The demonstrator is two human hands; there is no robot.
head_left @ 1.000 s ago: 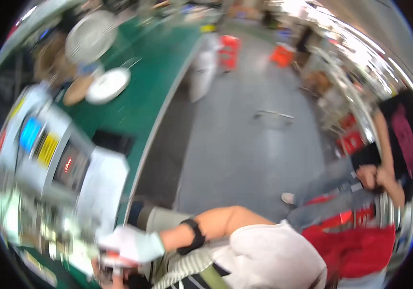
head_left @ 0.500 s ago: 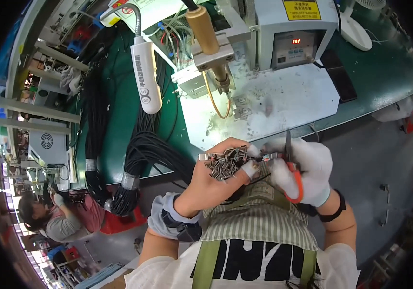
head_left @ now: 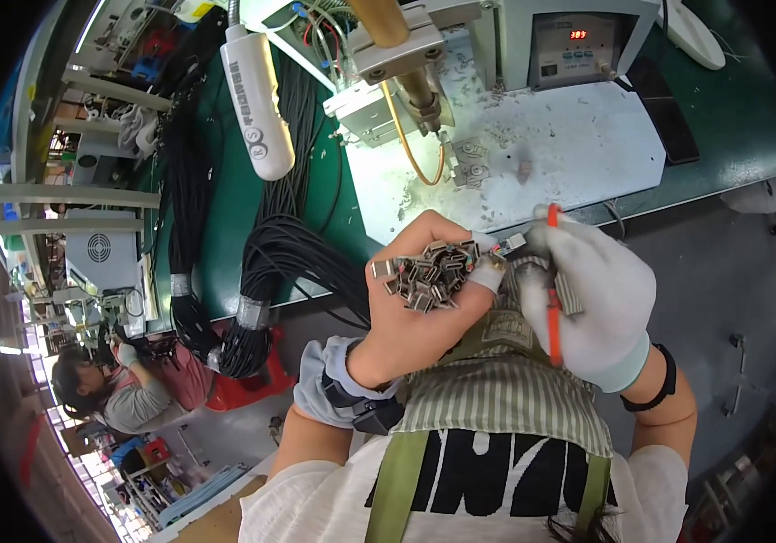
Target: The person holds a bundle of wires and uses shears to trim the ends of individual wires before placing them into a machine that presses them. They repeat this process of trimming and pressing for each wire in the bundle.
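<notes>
bench [head_left: 723,136]: green top w/ white work mat [head_left: 578,154] at its near edge, mat littered w/ small metal bits; risk: a dropped piece gets lost among them
machine [head_left: 578,41]: grey box w/ red readout behind mat, brass-tipped head [head_left: 415,77] hanging over mat; close above hands, risk of knocking it when reaching up
cables [head_left: 288,262]: thick black bundles draped off bench to person's left, near left elbow; could snag a sleeve
left hand [head_left: 415,308]: bare palm up & cupped, fingertips in white cots, holding clips; thumb & forefinger also pinching one part toward right hand
clips [head_left: 429,271]: loose pile of small metal pcs, heaped in left palm above lap, not on bench; piled high near palm edge, so any tilt prob spills them to floor
right hand [head_left: 592,303]: white glove, closed round orange tool [head_left: 553,312], fingers curled tight; glove prob dulls feel, grip on tiny part may slip
part [head_left: 510,242]: small metal connector betw the 2 hands, touching tool tip area; exact contact too small to tell; misaligned squeeze could bend it or flick it away
</notes>
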